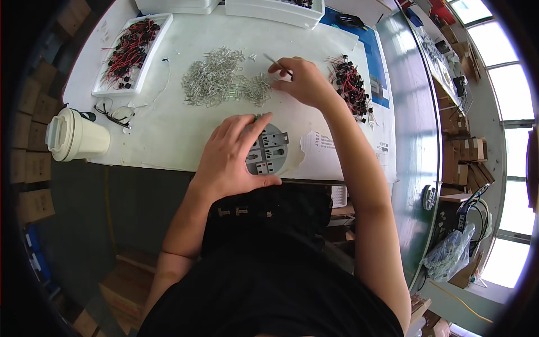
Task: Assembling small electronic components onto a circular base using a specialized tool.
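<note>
Disc (274, 141) is gripped at table's (163, 137) near edge by left hand (225, 147), fingers and thumb spread around rim. Slim tool (271, 58) is held in right hand's (306, 84) curled fingers, exact pinch can't be told, beside metal clips (213, 78). Red-wired parts (352, 89) are heaped at right, more parts kept in white tray (164, 40).
</note>
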Demonstrator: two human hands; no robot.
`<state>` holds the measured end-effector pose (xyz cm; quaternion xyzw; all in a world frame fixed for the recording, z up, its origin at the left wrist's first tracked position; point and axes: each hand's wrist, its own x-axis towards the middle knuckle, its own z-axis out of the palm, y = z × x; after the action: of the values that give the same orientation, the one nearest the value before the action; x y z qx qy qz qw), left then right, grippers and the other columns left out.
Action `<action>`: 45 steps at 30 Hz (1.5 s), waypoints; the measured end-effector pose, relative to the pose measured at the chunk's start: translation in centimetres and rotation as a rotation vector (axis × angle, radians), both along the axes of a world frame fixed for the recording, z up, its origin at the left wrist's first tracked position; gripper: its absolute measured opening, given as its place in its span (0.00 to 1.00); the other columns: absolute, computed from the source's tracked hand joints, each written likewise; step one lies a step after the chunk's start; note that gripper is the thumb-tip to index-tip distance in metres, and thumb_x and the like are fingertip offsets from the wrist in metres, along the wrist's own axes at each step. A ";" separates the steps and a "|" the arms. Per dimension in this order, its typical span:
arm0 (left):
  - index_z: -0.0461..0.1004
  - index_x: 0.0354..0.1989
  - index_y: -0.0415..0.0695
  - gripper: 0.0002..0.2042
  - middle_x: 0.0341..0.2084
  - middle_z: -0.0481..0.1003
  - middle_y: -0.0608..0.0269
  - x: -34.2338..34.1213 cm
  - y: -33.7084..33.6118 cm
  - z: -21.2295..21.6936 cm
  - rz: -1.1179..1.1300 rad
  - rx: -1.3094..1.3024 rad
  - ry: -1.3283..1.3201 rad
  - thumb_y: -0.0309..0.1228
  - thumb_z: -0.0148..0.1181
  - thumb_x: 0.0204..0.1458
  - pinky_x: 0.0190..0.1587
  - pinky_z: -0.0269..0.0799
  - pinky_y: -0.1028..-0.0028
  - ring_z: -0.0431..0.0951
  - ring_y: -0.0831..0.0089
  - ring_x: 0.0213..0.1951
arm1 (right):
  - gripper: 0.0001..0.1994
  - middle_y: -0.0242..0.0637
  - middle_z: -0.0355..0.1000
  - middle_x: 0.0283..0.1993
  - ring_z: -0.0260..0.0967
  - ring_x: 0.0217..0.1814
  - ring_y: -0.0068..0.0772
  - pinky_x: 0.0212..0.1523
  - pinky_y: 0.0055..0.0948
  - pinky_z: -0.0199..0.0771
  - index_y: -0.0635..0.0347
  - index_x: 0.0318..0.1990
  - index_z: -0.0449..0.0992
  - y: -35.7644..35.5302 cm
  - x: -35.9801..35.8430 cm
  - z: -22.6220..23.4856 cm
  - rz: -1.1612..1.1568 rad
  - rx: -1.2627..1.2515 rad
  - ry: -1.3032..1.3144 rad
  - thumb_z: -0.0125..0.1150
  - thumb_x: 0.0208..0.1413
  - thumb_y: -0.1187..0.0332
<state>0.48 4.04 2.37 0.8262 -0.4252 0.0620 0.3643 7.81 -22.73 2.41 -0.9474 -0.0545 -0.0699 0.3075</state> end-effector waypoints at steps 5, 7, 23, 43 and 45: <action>0.67 0.73 0.49 0.52 0.58 0.70 0.55 -0.3 0.3 -0.3 -0.016 0.035 0.044 0.48 0.85 0.34 0.63 0.73 0.55 0.74 0.54 0.59 | 0.12 0.38 0.82 0.35 0.77 0.36 0.29 0.44 0.33 0.78 0.61 0.45 0.85 0.1 0.1 0.5 -0.012 0.043 0.186 0.72 0.56 0.67; 0.69 0.72 0.49 0.50 0.58 0.71 0.54 -0.4 -0.1 0.3 -0.057 -0.036 0.126 0.44 0.85 0.34 0.64 0.72 0.55 0.74 0.52 0.60 | 0.11 0.37 0.83 0.35 0.77 0.35 0.28 0.42 0.32 0.78 0.62 0.45 0.85 -0.1 -0.8 0.7 -0.051 0.095 0.151 0.72 0.56 0.67; 0.72 0.70 0.47 0.49 0.59 0.72 0.55 0.6 -2.6 -0.6 -0.122 -0.015 0.097 0.47 0.85 0.34 0.64 0.72 0.54 0.74 0.51 0.59 | 0.11 0.40 0.83 0.31 0.79 0.28 0.26 0.32 0.30 0.78 0.68 0.43 0.86 -1.5 -5.1 0.9 -0.320 0.377 0.128 0.72 0.58 0.68; 0.70 0.70 0.46 0.51 0.60 0.72 0.55 0.2 -2.7 -1.2 -0.042 -0.087 0.231 0.43 0.88 0.32 0.58 0.77 0.56 0.77 0.51 0.58 | 0.13 0.48 0.80 0.34 0.78 0.35 0.43 0.38 0.39 0.76 0.71 0.37 0.81 2.3 -10.2 2.2 -0.308 0.186 0.233 0.70 0.58 0.65; 0.70 0.70 0.46 0.51 0.60 0.72 0.55 0.2 -2.7 -1.3 -0.035 -0.084 0.235 0.43 0.88 0.32 0.58 0.78 0.56 0.77 0.51 0.58 | 0.13 0.38 0.79 0.31 0.73 0.31 0.23 0.33 0.30 0.73 0.70 0.39 0.81 2.1 -10.5 1.4 -0.280 0.175 0.194 0.70 0.61 0.65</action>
<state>0.70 1.29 1.07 0.8042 -0.3911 -0.0237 0.4469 -2.71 -20.61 3.84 -0.9177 0.1142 -0.0246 0.3797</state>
